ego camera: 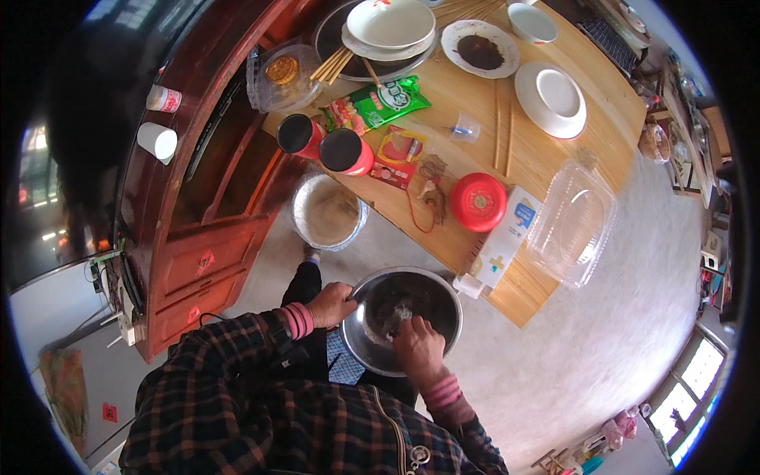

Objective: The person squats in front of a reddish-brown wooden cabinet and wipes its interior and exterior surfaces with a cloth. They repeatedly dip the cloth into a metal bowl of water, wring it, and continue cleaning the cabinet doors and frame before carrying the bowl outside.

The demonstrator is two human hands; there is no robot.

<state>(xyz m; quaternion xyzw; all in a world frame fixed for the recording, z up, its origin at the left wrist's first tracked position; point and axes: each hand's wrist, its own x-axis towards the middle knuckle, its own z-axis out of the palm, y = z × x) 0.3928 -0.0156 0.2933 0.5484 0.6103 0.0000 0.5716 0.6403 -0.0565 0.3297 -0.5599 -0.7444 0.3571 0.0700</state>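
Observation:
A round stainless-steel basin (363,351) rests over my lap. My left hand (328,305) grips its rim on the left side, thumb over the edge. Inside the basin is my right hand (419,344), knuckles up, with the fingers curled down toward the bottom. Just ahead of those fingers shows a small whitish mass (404,311), blurred, and pale specks cling to the basin wall. My fingertips are hidden, so whether they pinch anything is unclear. A blue checked cloth (343,359) shows beneath the basin.
A wooden table (540,291) stands ahead, its near corner close to the basin. A clear plastic container (573,225), a white box (504,237) and a red round tin (478,202) lie near that corner. A lined bucket (329,212) stands on the floor beside a red cabinet (208,255).

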